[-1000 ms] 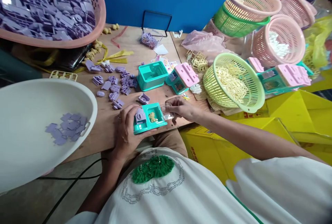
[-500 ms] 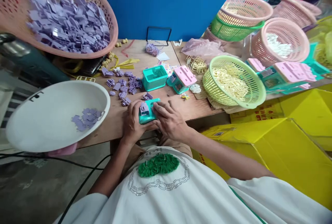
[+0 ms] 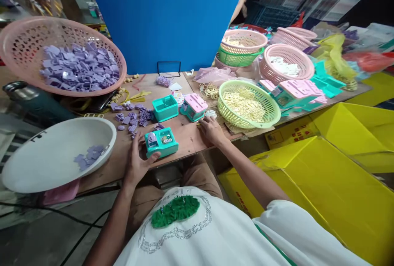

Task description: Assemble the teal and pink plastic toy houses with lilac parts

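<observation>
My left hand (image 3: 137, 160) grips a small teal plastic toy case (image 3: 166, 148) by its left end, thumb along the near side. The case rests at the table's front edge; a light purple part (image 3: 152, 138) sits in its left half and a clear window with a small printed label in its right half. My right hand (image 3: 212, 129) is down on the table with fingers bent together, over a spot with tiny yellow bits, beside a small white bundle (image 3: 211, 113). What its fingertips pinch is hidden. Behind stand an open teal box (image 3: 165, 112) and a pink-topped teal case (image 3: 195, 106).
Loose purple parts (image 3: 133, 119) lie left of the boxes. A pink basket (image 3: 121, 67) of purple pieces, a white bowl (image 3: 37, 151) and a dark flask (image 3: 37, 102) crowd the left. Rightward are a yellow-green basket (image 3: 272, 112) of cream frames and yellow cartons (image 3: 332, 192).
My right hand has left the teal toy case and moved right and forward to the tiny yellow bits. My left hand keeps hold of the case. The view has tilted up and turned right.
</observation>
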A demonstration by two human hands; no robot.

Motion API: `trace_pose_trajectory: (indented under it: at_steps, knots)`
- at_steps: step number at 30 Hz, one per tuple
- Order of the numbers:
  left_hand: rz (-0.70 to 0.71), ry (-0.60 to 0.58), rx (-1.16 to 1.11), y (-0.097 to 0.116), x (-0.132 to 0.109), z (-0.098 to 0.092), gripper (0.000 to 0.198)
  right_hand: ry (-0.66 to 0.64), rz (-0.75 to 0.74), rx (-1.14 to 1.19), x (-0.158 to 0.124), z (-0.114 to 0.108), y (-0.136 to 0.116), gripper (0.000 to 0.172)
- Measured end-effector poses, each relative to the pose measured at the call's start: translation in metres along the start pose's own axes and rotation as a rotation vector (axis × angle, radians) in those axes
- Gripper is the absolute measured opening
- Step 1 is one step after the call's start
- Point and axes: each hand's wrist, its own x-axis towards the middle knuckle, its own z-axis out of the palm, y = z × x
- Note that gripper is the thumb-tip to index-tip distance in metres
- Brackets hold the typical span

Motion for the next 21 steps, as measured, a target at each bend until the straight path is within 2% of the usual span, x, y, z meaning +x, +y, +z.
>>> trace_pose_trajectory:
  at_steps: [3, 5, 8, 11, 13, 15, 18, 19, 21]
  knots:
    - [-0.139, -0.050, -0.094, 0.010, 0.005, -0.002, 0.086, 0.086, 0.034, 0.099, 0.000, 0.005, -0.009, 0.028]
    - [-0.128, -0.116, -0.119, 0.020, 0.005, -0.004, 0.082, 0.206, 0.046, 0.300, -0.004, 0.002, -0.018, 0.027]
    - [0.025, -0.168, -0.062, 0.034, 0.000, -0.006, 0.083, 0.281, 0.068, 0.667, -0.007, -0.012, -0.038, 0.027]
    - [0.228, -0.120, 0.201, 0.039, -0.008, -0.003, 0.067, 0.208, 0.173, 0.988, -0.008, -0.025, -0.056, 0.033]
    - [0.315, -0.089, 0.318, 0.038, -0.011, -0.001, 0.062, 0.164, 0.236, 1.101, -0.007, -0.033, -0.065, 0.037]
    - [0.332, -0.075, 0.316, 0.034, -0.010, 0.003, 0.077, 0.148, 0.246, 1.130, -0.006, -0.038, -0.073, 0.037]
    - [0.251, -0.091, 0.263, 0.030, -0.002, 0.008, 0.109, 0.175, 0.123, 1.082, -0.006, -0.042, -0.090, 0.029]
    - [0.219, -0.102, 0.253, 0.029, 0.001, 0.010, 0.114, 0.183, 0.041, 1.043, -0.005, -0.042, -0.098, 0.026]
    - [0.184, -0.104, 0.250, 0.030, 0.006, 0.015, 0.112, 0.161, -0.180, 0.912, -0.003, -0.040, -0.112, 0.023]
